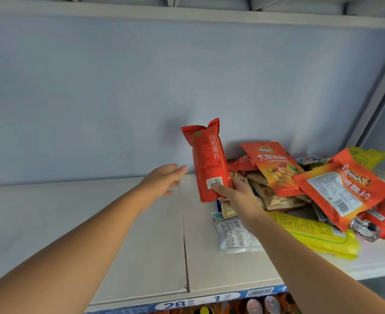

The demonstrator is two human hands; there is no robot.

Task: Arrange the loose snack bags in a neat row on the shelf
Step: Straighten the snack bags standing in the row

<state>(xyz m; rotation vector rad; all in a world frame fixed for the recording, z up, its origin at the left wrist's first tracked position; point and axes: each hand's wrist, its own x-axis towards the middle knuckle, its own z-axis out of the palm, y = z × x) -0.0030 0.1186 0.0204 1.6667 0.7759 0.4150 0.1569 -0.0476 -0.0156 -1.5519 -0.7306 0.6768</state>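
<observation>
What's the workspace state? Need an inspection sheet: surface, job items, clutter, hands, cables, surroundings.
Surface: pale shelf, with a seam running front to back.
Job's things: red snack bag held upright; jumbled pile of snack bags on the right, no row yet.
Clutter: nothing seen.
Hands: right hand grips the red snack bag's lower end; left hand open, holding nothing.
Cables: nothing seen.
Surroundings: blue back panel; price strip on the front edge; upper shelf.

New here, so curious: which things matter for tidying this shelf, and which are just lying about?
Job: red bag, gripped by the right hand; open left hand; pile of bags; shelf.
Just there: price strip; back panel.
</observation>
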